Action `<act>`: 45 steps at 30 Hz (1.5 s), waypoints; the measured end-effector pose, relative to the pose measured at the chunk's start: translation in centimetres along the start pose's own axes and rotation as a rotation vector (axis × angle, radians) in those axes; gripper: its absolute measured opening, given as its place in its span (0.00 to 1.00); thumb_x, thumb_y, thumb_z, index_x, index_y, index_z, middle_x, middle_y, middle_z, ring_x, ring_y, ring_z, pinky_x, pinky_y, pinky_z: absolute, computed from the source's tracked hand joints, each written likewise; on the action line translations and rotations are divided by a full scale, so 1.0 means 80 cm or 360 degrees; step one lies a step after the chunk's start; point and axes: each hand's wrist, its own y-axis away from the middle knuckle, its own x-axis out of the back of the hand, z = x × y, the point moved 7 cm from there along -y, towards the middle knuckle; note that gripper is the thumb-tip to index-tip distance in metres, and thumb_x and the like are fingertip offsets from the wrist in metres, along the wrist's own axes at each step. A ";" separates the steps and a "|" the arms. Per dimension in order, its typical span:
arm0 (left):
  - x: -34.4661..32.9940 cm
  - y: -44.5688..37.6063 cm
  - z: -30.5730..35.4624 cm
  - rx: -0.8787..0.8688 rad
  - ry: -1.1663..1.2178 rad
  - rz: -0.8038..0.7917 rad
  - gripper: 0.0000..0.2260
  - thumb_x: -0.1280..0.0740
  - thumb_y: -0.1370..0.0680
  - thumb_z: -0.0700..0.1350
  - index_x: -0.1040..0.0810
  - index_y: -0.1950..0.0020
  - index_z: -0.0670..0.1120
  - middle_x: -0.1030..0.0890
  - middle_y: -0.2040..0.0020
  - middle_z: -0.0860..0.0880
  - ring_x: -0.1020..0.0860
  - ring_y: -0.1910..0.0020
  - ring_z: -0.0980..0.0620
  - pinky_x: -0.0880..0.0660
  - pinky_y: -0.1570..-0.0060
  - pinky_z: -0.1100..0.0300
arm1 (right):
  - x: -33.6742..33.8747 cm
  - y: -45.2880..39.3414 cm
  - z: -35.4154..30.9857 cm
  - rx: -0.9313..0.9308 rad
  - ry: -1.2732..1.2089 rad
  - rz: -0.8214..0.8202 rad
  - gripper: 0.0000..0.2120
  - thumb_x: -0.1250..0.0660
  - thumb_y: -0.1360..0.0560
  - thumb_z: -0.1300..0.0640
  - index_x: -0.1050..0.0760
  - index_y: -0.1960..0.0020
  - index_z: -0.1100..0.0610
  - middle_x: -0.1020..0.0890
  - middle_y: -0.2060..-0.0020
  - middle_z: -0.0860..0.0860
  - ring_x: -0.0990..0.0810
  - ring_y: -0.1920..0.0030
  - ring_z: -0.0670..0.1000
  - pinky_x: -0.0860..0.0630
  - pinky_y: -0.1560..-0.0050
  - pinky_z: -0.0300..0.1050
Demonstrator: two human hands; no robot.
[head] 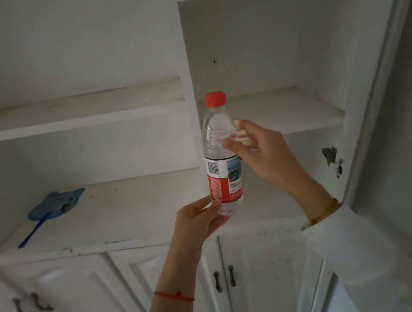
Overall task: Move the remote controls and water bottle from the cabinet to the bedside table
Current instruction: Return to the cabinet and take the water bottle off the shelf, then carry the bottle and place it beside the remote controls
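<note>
**Water bottle held upright in both hands before the cabinet shelves**

At the far left a blue fly swatter (54,209) lies flat on the broad lower shelf (132,208) of the white cabinet (180,52), its handle pointing toward the front edge. Below that shelf, closed doors carry dark metal handles (31,304).

The left hand (199,224) comes up from the bottom of the view, forearm bare and angled up to the right, a thin red string (174,295) tied round the wrist. Its fingers and thumb are curled round the bottom of the water bottle (222,153), the thumb lying across the lower edge of the label.

The bottle stands upright in the air, in front of the cabinet's vertical divider and clear of every shelf. It is see-through plastic with a red cap (215,99). Its label (223,180) has a barcode on a white strip at the top left, a red panel with small white print below it, and a landscape picture on the right. The print is too small to read, and no brand name can be made out.

The right hand (261,152) reaches in from the lower right, arm in a white sleeve (363,252), a beaded bracelet (324,211) at the wrist. Its thumb and fingertips pinch the bottle's clear upper part just above the label, the thumb on the near side and the fingers seen through the plastic behind.

Further right, paint has chipped off the cabinet's frame (332,157).
</note>
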 end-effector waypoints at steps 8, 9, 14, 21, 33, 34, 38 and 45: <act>0.038 0.039 -0.029 0.0006 -0.0056 0.0101 0.14 0.35 0.22 0.37 0.23 0.37 0.35 0.15 0.50 0.39 0.16 0.50 0.46 0.20 0.47 0.59 | -0.039 0.032 0.007 -0.0005 -0.0108 -0.0098 0.21 0.34 0.25 0.50 0.28 0.34 0.56 0.18 0.42 0.50 0.18 0.47 0.47 0.23 0.52 0.28; 0.043 0.045 -0.032 0.0004 -0.0061 0.0118 0.14 0.35 0.22 0.37 0.23 0.37 0.36 0.15 0.50 0.39 0.16 0.50 0.45 0.20 0.47 0.59 | -0.045 0.037 0.008 -0.0007 -0.0134 -0.0122 0.21 0.34 0.25 0.50 0.27 0.34 0.56 0.18 0.42 0.50 0.18 0.46 0.46 0.23 0.50 0.30; 0.069 0.074 -0.056 0.0044 -0.0136 0.0221 0.16 0.35 0.22 0.38 0.24 0.35 0.38 0.15 0.48 0.40 0.17 0.47 0.45 0.22 0.43 0.55 | -0.075 0.062 0.012 -0.0029 -0.0219 -0.0229 0.23 0.33 0.25 0.49 0.29 0.33 0.56 0.19 0.42 0.50 0.19 0.47 0.44 0.24 0.52 0.28; 0.106 0.121 -0.086 0.0086 -0.0112 0.0396 0.16 0.35 0.22 0.38 0.25 0.34 0.39 0.15 0.48 0.41 0.17 0.46 0.46 0.24 0.40 0.51 | -0.117 0.098 0.003 -0.0056 -0.0369 -0.0384 0.24 0.32 0.26 0.51 0.30 0.32 0.55 0.20 0.43 0.48 0.20 0.49 0.42 0.24 0.52 0.27; 0.192 0.228 -0.133 0.0178 0.0008 0.0845 0.17 0.34 0.22 0.38 0.25 0.34 0.40 0.16 0.47 0.41 0.17 0.46 0.45 0.21 0.44 0.54 | -0.223 0.166 -0.034 -0.0021 -0.0562 -0.0812 0.22 0.31 0.26 0.52 0.29 0.34 0.53 0.21 0.47 0.42 0.22 0.54 0.29 0.27 0.56 0.24; 0.199 0.238 -0.136 0.0186 0.0021 0.0888 0.17 0.34 0.23 0.38 0.25 0.34 0.40 0.16 0.46 0.41 0.17 0.46 0.45 0.22 0.42 0.52 | -0.233 0.172 -0.039 -0.0015 -0.0587 -0.0854 0.20 0.31 0.27 0.53 0.29 0.35 0.51 0.22 0.48 0.40 0.22 0.54 0.29 0.27 0.56 0.24; 0.227 0.283 -0.145 0.0203 0.0124 0.1075 0.19 0.34 0.23 0.38 0.26 0.33 0.39 0.16 0.45 0.40 0.17 0.46 0.45 0.23 0.40 0.50 | -0.281 0.194 -0.061 0.0005 -0.0675 -0.1044 0.21 0.31 0.27 0.53 0.29 0.36 0.50 0.23 0.51 0.35 0.22 0.54 0.28 0.27 0.56 0.24; 0.284 0.370 -0.145 0.0142 0.0328 0.1467 0.20 0.34 0.23 0.37 0.29 0.31 0.38 0.16 0.48 0.41 0.17 0.48 0.47 0.21 0.46 0.57 | -0.382 0.246 -0.128 0.0126 -0.0750 -0.1388 0.24 0.31 0.26 0.51 0.30 0.32 0.51 0.22 0.42 0.42 0.20 0.47 0.39 0.24 0.51 0.28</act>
